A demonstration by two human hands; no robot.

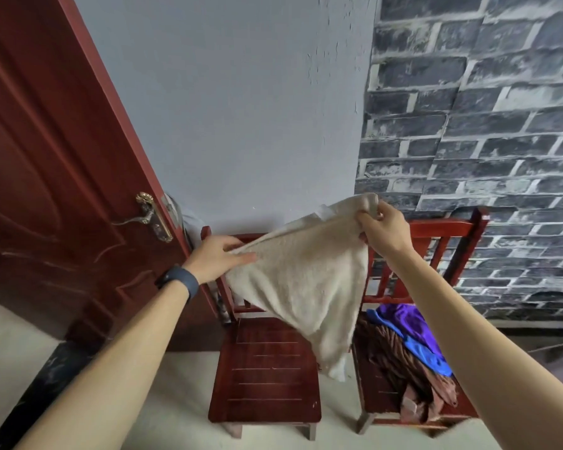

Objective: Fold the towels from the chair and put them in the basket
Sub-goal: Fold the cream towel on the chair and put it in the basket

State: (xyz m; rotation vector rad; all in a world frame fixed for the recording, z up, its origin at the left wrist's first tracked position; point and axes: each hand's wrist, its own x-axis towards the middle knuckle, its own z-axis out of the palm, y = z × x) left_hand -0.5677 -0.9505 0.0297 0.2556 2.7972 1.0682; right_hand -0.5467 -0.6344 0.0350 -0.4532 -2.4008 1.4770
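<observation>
Mid-frame, both hands, left hand (220, 259) and right hand (382, 227), pinch corners of the cream terry towel (306, 280) above the bare red wooden chair (267, 371); they should level the corners before folding.

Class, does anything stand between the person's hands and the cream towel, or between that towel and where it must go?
Nothing visible does: the left hand grips the cream towel at its left edge and the right hand pinches its top corner, above two chairs. No basket is in view, so that path cannot be judged.
</observation>
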